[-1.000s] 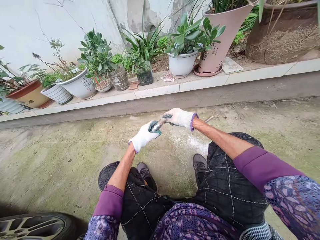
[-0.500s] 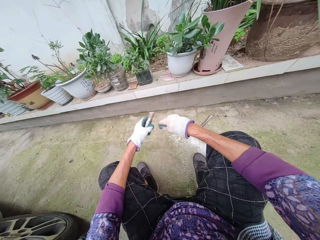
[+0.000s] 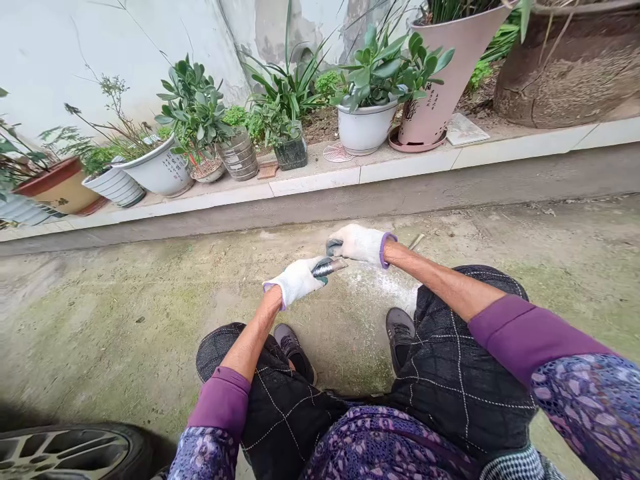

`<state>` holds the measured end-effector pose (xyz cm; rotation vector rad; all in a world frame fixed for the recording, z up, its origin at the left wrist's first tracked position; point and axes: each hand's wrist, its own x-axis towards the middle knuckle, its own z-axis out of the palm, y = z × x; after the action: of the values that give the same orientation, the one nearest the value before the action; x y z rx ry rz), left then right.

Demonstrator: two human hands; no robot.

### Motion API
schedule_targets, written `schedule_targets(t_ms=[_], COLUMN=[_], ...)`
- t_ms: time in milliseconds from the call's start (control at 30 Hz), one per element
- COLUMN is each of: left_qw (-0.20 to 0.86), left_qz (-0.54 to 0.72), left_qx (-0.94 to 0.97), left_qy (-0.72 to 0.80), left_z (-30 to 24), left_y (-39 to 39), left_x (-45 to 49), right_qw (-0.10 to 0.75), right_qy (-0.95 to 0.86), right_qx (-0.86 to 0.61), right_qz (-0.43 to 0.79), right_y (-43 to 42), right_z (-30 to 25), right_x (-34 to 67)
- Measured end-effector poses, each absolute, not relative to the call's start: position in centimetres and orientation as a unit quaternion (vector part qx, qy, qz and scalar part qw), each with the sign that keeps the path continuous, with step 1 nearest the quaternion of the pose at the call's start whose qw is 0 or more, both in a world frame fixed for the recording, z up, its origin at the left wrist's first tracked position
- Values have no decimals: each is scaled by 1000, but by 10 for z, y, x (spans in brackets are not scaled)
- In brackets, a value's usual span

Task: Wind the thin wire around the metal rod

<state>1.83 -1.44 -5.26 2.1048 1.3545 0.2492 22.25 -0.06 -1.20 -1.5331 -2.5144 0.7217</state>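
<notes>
Both hands wear white work gloves with dark green palms and purple cuffs. My left hand (image 3: 299, 279) is closed around a short stick wrapped in silvery material (image 3: 327, 268); the stick's bare brownish end points right. Just above that end is my right hand (image 3: 356, 243), its fingers curled together and pointing left. Whatever its fingers hold, if anything, is hidden. I cannot tell whether the right fingertips touch the stick.
White powder (image 3: 387, 288) lies on the concrete ground below my right hand. A thin stick (image 3: 417, 241) lies beyond my right wrist. Potted plants, among them a white pot (image 3: 366, 127), line a tiled ledge (image 3: 315, 185) ahead. A car wheel (image 3: 65, 453) is at lower left.
My left hand has moved right and slightly down, turning the wrapped stick from upward-pointing to nearly level. My right hand has shifted slightly right, and the stick now sits just below its fingers.
</notes>
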Motion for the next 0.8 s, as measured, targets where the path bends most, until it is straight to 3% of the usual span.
schedule_targets(t_ms=[100,300,400,533,633,800], left_qw=[343,467,517,527,445,151], left_qz=[118,300,375,396,334,78], left_qx=[800,675,595,567,626,791], left_qy=[478,486,487,494,547,588], left_z=[-45,-36,-35,-40,-44,-48], left_y=[-15,-17,-18,-14,-8,-8], left_x=[14,17,19,18,14,12], right_qw=[128,194,176,88,6,-112], right_qy=[-777,-685,-713,-796,-839,-849], right_qx=[-523,-571,-567,-541,-518,-507], right_qz=[325,408,374,257,168,99], right_y=[2,-2,-2,-6,-11,-18], right_z=[-16,-18,-16,-11,-6,0], right_x=[228,215,207,196,189,181])
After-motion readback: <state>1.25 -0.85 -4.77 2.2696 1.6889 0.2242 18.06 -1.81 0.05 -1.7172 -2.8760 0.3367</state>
